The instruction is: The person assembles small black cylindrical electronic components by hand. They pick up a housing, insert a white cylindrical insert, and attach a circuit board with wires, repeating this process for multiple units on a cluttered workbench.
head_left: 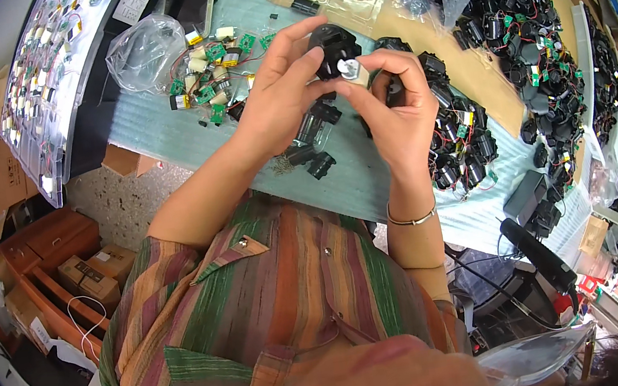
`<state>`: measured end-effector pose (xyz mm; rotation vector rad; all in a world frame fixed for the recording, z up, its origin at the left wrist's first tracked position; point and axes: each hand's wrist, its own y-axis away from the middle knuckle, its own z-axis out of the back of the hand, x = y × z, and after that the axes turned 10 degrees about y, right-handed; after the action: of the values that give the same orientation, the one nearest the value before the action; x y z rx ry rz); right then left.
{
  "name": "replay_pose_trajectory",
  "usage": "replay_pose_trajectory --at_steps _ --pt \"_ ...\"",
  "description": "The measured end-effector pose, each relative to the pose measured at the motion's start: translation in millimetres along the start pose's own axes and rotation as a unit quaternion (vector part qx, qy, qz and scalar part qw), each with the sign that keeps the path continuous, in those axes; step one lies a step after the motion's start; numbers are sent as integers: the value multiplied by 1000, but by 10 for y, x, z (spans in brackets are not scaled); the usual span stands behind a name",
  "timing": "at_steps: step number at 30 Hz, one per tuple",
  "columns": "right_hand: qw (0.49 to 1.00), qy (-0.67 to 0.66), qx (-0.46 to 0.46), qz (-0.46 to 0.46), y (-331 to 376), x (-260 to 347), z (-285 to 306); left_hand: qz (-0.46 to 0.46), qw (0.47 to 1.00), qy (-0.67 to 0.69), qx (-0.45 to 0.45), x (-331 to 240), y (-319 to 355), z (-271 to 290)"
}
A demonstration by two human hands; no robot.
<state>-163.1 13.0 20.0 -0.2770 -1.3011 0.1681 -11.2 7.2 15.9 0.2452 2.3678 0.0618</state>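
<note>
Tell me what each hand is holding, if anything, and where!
The left hand holds a rounded black plastic casing by its left edge. The right hand pinches a small, blocky white part, seemingly by its right and lower sides.

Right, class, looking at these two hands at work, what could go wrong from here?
1. The small white part sits at the fingertips of the right grip; it might slip and drop among the loose pieces below.
2. The black part in the left grip could get scratched if the two parts knock together, since they are very close.
3. Thin wires in the heap beyond the left forearm might snag if brushed.
</note>
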Motion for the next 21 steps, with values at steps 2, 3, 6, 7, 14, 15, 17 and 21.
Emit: replay_pose_trajectory --at_steps 2,3,6,7,14,15,17,21 --pt "997 69 -27 -4 10 42 -6 8 1000 -21 -9 33 36 -46" --pt "993 106 -41 10 9 20 -17 3 999 -31 -11 70 45 -36" --pt "985 156 -72 32 44 -16 -52 -4 1000 -16 9 137 80 -28" --pt "982 160 -83 48 61 -38 -75 -9 1000 -5 9 160 85 -32" --pt "978 166 -103 77 92 -131 -151 -78 996 -20 26 311 86 -37" --pt "978 165 -101 72 105 -126 -161 -92 995 -40 28 328 77 -48" --pt "980 163 -97 61 116 -100 -170 -88 994 -59 30 282 63 -27" --pt "980 174 -16 91 43 -40 -111 -75 996 -48 27 189 2 85"
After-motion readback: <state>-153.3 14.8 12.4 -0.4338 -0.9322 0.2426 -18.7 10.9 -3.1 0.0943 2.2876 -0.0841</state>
